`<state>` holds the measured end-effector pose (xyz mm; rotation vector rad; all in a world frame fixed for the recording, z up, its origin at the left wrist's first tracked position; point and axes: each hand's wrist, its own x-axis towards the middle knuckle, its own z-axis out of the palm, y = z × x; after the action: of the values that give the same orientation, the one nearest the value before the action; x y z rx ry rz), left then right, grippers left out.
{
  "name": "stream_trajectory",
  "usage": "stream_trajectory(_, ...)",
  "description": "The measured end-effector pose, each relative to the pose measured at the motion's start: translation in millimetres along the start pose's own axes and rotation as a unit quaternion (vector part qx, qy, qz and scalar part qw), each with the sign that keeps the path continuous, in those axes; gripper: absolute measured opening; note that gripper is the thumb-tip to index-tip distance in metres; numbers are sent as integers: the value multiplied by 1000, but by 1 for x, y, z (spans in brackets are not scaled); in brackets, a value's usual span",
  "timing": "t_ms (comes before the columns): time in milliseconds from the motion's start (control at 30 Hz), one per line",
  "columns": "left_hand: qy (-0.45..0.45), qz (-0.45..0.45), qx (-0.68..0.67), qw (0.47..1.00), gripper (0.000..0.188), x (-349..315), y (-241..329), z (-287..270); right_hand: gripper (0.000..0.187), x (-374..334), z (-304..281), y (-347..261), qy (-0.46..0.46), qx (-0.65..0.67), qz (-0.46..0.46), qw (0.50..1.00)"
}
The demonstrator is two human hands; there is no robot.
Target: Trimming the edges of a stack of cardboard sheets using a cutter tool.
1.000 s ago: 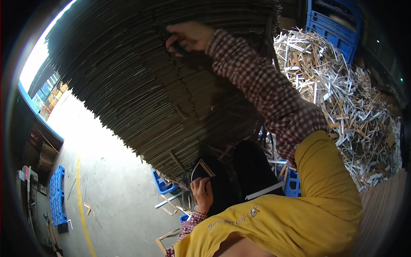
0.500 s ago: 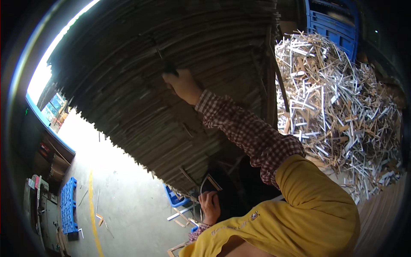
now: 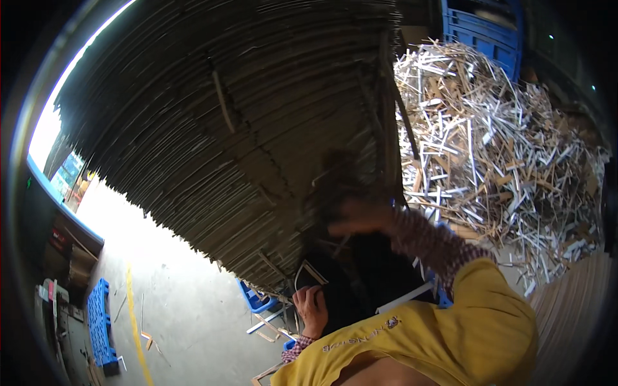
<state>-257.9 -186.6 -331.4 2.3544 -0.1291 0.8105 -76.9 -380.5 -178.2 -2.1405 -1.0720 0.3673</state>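
Note:
A tall dark stack of thin strips or board edges (image 3: pixel 174 122) fills the upper middle, its layers running crosswise. One pale loose strip (image 3: pixel 223 101) stands out from its face. My right hand (image 3: pixel 362 217), smeared by motion, is in front of the stack's lower right part, closed round a dark-handled tool (image 3: pixel 335 186) that is also blurred; its kind does not show. By the stack's bottom edge my left hand (image 3: pixel 310 310) rests on a black surface, fingers slightly bent and lying flat. A small bent pale strip (image 3: pixel 314 273) is just beyond its fingertips.
At the right lies a big heap of white and brown scrap strips (image 3: pixel 476 128), with a blue crate (image 3: pixel 484 38) behind. A blue pallet (image 3: pixel 100 325) stands on the grey floor (image 3: pixel 193 315) at the left. A blue plastic tub (image 3: pixel 256 297) sits below the stack.
My right hand has swung from the upper middle of the stack down and right, nearer my body, with the tool. A loose strip now shows near where the tool was. My left hand stays put.

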Motion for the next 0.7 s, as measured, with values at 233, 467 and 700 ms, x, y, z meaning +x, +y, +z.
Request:
stream_trajectory(233, 9, 4, 20, 1000, 13, 0, 7, 6, 44, 50, -186, -54, 269, 65, -81, 958)
stream_trajectory(467, 10, -11, 24, 1000, 14, -4, 3, 0, 39, 28, -181, -58, -36, 212, -94, 972)
stream_trajectory(700, 3, -1, 20, 1000, 16, -2, 2, 1, 43, 7, -206, -46, 53, 246, -138, 958)
